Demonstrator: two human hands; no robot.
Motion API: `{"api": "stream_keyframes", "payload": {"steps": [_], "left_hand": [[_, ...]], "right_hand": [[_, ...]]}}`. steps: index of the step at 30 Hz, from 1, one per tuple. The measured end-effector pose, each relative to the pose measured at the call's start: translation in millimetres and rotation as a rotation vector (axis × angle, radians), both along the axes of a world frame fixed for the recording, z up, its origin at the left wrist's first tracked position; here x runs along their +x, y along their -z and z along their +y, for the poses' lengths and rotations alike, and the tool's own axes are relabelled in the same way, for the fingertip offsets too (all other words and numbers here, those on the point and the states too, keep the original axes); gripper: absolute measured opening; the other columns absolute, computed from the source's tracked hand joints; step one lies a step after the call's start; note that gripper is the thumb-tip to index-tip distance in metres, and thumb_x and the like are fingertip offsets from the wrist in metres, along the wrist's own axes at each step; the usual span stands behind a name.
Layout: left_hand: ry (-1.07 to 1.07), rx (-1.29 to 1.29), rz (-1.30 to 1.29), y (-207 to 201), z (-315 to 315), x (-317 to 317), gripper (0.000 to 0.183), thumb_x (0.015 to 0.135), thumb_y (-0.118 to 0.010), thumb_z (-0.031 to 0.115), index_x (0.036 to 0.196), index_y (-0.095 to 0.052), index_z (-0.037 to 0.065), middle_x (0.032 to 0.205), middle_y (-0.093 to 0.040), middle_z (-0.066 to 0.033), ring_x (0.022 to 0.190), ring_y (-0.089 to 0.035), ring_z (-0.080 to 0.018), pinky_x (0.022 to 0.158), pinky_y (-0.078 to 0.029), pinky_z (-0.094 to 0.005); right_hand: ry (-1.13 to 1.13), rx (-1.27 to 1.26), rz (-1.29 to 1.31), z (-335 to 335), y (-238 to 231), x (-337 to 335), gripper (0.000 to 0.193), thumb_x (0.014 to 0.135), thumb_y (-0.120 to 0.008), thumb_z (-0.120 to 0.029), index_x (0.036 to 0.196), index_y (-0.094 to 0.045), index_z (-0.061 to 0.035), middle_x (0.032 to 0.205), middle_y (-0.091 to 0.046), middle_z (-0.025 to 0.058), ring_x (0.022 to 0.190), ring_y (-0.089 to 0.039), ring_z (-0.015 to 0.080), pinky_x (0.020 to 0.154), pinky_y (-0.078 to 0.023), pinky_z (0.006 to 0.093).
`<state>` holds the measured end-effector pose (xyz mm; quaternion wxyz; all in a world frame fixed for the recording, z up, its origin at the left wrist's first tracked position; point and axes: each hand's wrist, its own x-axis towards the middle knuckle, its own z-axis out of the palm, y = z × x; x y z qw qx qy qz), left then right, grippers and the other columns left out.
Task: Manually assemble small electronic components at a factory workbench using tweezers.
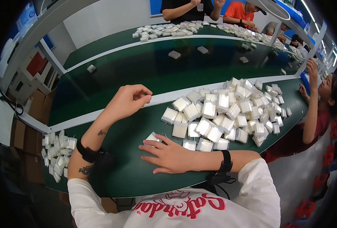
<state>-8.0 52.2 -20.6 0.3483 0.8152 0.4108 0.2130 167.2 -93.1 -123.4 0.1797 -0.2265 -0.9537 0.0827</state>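
Note:
My left hand [128, 100] hovers over the white rail at the belt's near edge. Its fingers are loosely bent, the thumb stands apart from them, and nothing shows between. Low over the green tabletop, my right hand [168, 154] is spread open. Its fingertips partly cover a single white power adapter [152, 137]; whether they touch it I cannot tell. To the right of that hand lies a big heap of white power adapters [223, 102], blocky, in clear plastic, some with metal prongs showing. A smaller pile of adapters [57, 155] lies beyond my left forearm.
Past the rail runs a dark green conveyor belt [119, 81] carrying a few scattered adapters [174, 54]. Across it, people sit behind another long heap [172, 30]. A person in dark red [309, 129] is close on my right, one arm raised to a white frame post [316, 49].

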Motion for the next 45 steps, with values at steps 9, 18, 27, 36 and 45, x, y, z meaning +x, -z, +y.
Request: {"api": "stream_keyframes", "payload": {"steps": [9, 18, 27, 36, 45], "left_hand": [[0.041, 0.344, 0.583, 42, 180, 110, 0.053, 0.087, -0.067, 0.039, 0.131, -0.058, 0.011, 0.118, -0.065, -0.0224, 0.108, -0.064, -0.0361, 0.093, -0.05, -0.0448], [-0.052, 0.338, 0.606, 103, 253, 175, 0.063, 0.089, -0.066, 0.036, 0.143, -0.041, 0.015, 0.137, -0.049, -0.0239, 0.131, -0.041, -0.0449, 0.1, -0.045, -0.0547], [0.01, 0.337, 0.003, 53, 172, 109, 0.067, 0.071, -0.083, 0.021, 0.128, -0.053, 0.004, 0.122, -0.061, -0.0198, 0.11, -0.061, -0.0316, 0.092, -0.051, -0.0379], [0.092, 0.506, -0.333, -33, -14, 18, 0.062, 0.07, -0.082, 0.004, 0.127, -0.057, 0.005, 0.129, -0.056, -0.0141, 0.118, -0.056, -0.0234, 0.095, -0.051, -0.0365], [0.21, 0.271, -0.628, -33, -50, -11, 0.068, 0.068, -0.082, -0.004, 0.129, -0.053, 0.001, 0.132, -0.057, -0.0134, 0.122, -0.056, -0.0221, 0.102, -0.049, -0.037]], "right_hand": [[0.008, -0.07, 0.068, -2, 2, 0, 0.043, 0.09, -0.062, -0.036, 0.122, -0.059, -0.0073, 0.134, -0.048, 0.0137, 0.137, -0.036, 0.0304, 0.112, -0.027, 0.0531], [0.012, -0.174, 0.078, 0, 1, -4, 0.044, 0.09, -0.062, -0.034, 0.124, -0.059, -0.0065, 0.134, -0.049, 0.0135, 0.137, -0.035, 0.0298, 0.114, -0.025, 0.0516], [0.014, -0.171, 0.094, 3, -1, 2, 0.043, 0.089, -0.064, -0.033, 0.123, -0.059, -0.0083, 0.132, -0.049, 0.0123, 0.137, -0.035, 0.0292, 0.113, -0.026, 0.0521], [0.03, -0.109, 0.008, 1, -7, 0, 0.043, 0.088, -0.065, -0.036, 0.123, -0.059, -0.0123, 0.134, -0.048, 0.0107, 0.137, -0.036, 0.0289, 0.113, -0.025, 0.0533], [0.283, -0.144, 0.526, 3, -68, 13, 0.038, 0.077, -0.077, -0.01, 0.108, -0.055, -0.0036, 0.127, -0.051, 0.0185, 0.118, -0.051, 0.0325, 0.094, -0.044, 0.0462]]}}
